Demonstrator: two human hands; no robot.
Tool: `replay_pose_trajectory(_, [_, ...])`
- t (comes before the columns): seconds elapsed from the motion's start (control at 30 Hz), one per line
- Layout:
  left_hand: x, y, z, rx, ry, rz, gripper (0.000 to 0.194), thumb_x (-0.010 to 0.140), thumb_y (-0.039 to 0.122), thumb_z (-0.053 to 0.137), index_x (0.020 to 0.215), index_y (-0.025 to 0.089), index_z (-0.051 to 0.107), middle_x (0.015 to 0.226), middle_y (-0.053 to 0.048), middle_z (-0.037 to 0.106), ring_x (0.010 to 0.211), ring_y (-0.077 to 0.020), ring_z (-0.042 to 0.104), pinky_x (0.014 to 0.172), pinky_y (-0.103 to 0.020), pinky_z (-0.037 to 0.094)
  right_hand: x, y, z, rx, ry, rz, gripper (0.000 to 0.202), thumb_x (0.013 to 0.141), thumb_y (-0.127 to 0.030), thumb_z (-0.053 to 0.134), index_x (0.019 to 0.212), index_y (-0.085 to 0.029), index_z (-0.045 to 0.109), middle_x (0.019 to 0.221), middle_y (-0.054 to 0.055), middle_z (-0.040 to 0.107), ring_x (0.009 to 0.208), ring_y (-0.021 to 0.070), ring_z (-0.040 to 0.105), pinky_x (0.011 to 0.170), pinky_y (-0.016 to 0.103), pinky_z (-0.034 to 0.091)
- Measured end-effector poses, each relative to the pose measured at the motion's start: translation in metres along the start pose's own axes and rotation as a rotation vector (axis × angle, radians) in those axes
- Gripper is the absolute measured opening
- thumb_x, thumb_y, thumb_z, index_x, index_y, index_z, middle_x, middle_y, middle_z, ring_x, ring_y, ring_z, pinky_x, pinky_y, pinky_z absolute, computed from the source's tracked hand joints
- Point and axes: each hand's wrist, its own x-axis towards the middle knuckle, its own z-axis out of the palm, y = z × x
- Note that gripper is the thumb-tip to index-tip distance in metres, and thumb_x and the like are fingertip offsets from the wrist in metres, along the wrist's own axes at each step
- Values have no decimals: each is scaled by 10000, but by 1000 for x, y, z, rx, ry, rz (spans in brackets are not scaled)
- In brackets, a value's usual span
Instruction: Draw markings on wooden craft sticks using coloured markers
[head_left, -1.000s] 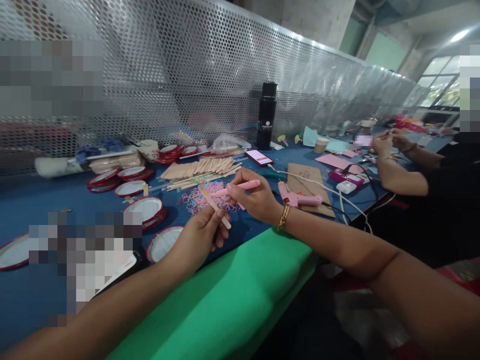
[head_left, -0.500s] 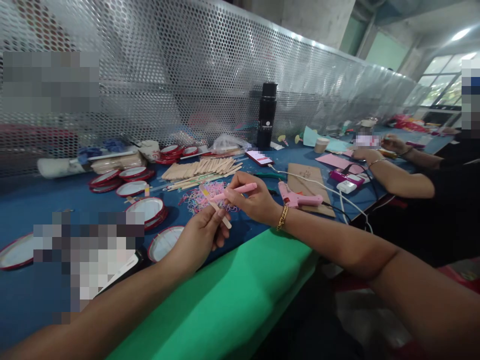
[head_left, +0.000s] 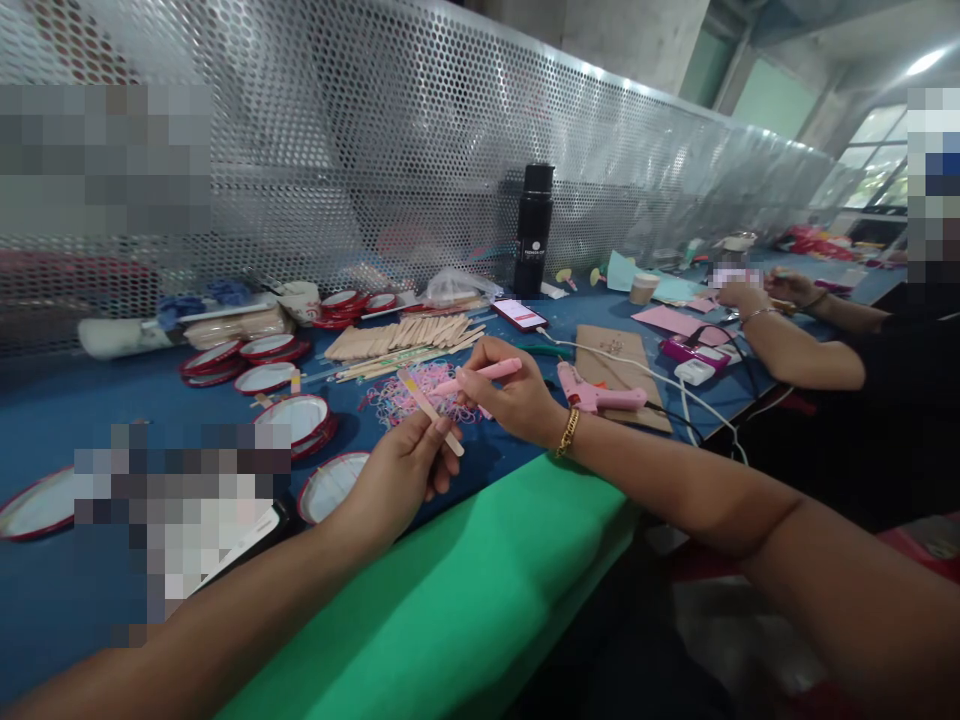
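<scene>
My left hand [head_left: 420, 458] grips a flat wooden stick [head_left: 430, 410] that has a yellow patch near its upper end. Just right of it, my right hand [head_left: 501, 392] is closed on a pink pen [head_left: 491, 371], its front end pointing left toward the stick. Behind both hands lies a tangled heap of pink, blue and purple small bands [head_left: 394, 398]. A pile of plain wooden sticks [head_left: 405, 338] rests farther back. The pink glue gun [head_left: 600, 396] sits to the right, partly over a brown cardboard piece [head_left: 626, 358].
Red-rimmed round pieces [head_left: 294, 420] lie along the left. A black bottle [head_left: 534, 232] stands behind a lit phone [head_left: 520, 314]. White cables [head_left: 600, 352] cross the right side, near a purple-and-white plug block [head_left: 694, 362]. Another person's hands [head_left: 750, 300] work at far right.
My right hand has shifted slightly right with the pen, drawing its front end back from the stick. The other person's near hand has moved a little.
</scene>
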Motion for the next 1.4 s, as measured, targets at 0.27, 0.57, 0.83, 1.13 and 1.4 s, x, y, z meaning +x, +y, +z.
replay_pose_trajectory(0.27, [0,-2,0,-14,-14,-13,251,888,387,470,740,192,527,541,53,565,404,-70,463,390,-171,333,0,-2,0,-14,6,0,181,860,-267,546,700,-209,483,654,-28,551,623,125,509,620,274,427])
replay_pose_trajectory(0.57, [1,-2,-1,-9,-11,-8,259,880,401,478,735,193,530,549,50,575,408,-73,468,392,-173,334,0,-2,-1,-20,1,-21,175,859,-262,545,702,-210,486,656,-29,545,630,127,503,627,278,424])
replay_pose_trajectory(0.83, [0,0,0,3,-13,-7,267,903,383,460,729,189,519,550,46,572,421,-71,470,404,-170,341,0,0,0,-16,-15,-70,175,850,-244,553,690,-205,496,673,-32,525,633,121,496,623,271,411])
replay_pose_trajectory(1.13, [1,-2,-1,-2,-16,-10,258,907,380,453,750,187,521,552,53,570,417,-68,471,399,-164,339,0,-1,-1,-10,-19,-41,191,860,-273,548,692,-206,487,671,-25,549,644,127,507,636,274,417])
replay_pose_trajectory(1.4, [0,-2,0,10,-10,0,258,912,367,445,748,183,521,546,52,561,418,-66,467,397,-161,342,0,0,-2,-22,2,-24,170,853,-245,542,701,-205,479,643,-33,539,618,122,487,620,270,402])
